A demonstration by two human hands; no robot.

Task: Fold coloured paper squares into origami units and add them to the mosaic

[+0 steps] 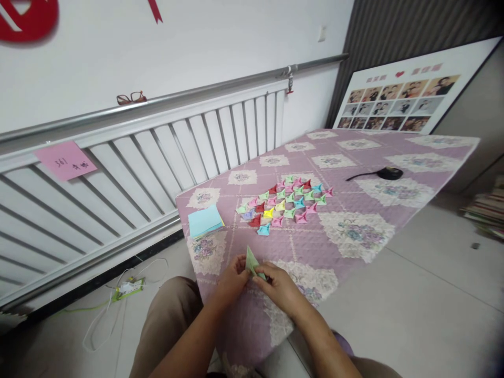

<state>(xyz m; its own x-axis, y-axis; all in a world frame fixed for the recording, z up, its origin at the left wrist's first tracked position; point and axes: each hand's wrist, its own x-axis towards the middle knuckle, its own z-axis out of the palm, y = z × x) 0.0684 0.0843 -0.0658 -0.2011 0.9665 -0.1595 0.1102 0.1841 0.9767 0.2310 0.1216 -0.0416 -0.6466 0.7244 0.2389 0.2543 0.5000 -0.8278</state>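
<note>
A light green piece of folded paper (252, 258), creased to a point at the top, is held between both hands just above the near part of the table. My left hand (235, 273) pinches its left side, with the fingers curled. On the right side, my right hand (276, 283) grips the lower edge between thumb and fingers. Beyond my hands stand several small folded paper pieces (279, 206) in rows, coloured green, pink, red, yellow and blue. To the left lies a stack of light blue paper sheets (205, 220), a yellow edge showing under it.
A floral purple cloth covers the table (299, 247). A black object with a strap (389, 173) lies toward its right edge. Behind are a white radiator (189, 149), glasses (131, 98) on the pipe and a photo board (405, 97). A power strip (129, 289) is on the floor.
</note>
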